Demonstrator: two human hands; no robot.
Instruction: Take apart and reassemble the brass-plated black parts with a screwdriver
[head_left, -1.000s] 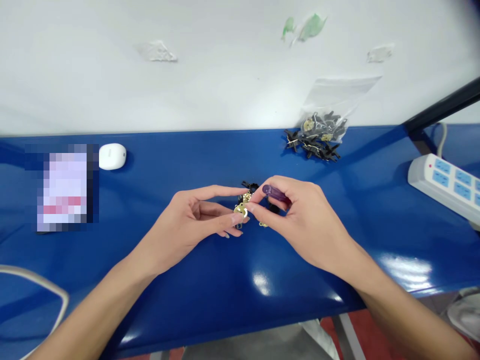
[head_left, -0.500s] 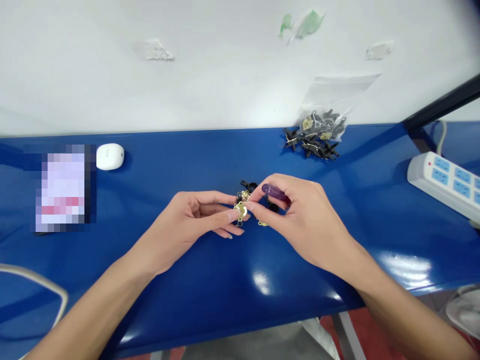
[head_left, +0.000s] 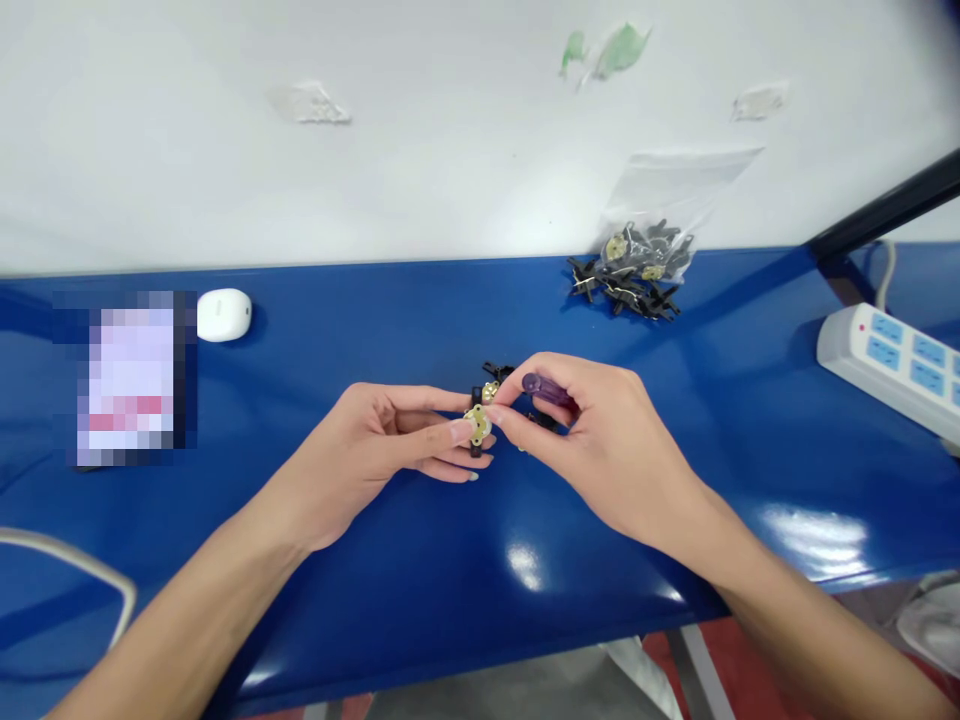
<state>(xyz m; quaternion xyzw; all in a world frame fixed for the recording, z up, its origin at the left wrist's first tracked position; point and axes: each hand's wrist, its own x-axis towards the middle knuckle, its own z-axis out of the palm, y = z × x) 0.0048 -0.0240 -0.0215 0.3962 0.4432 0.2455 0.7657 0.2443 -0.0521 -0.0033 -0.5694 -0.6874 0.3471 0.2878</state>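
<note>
My left hand (head_left: 397, 430) pinches a small black part with a round brass-coloured plate (head_left: 478, 425) between thumb and fingers. My right hand (head_left: 592, 420) is closed round a purple-handled tool (head_left: 547, 388), whose handle end points up and left. Its thumb and index fingertips meet at the right edge of the brass plate; whatever lies between these fingertips is too small to make out. Behind the fingers, more black parts (head_left: 496, 371) and a brass piece (head_left: 491, 391) lie on the blue table (head_left: 375, 320), partly hidden by my right hand.
A clear bag (head_left: 652, 245) of black and brass parts leans on the wall, with a pile of black parts (head_left: 634, 295) before it. At left are a blurred phone (head_left: 131, 380) and a white case (head_left: 225, 315). A white power strip (head_left: 892, 355) sits at right.
The brass plate has turned slightly in my left fingers and moved a little to the left. My right hand has shifted slightly, covering more of the parts behind it.
</note>
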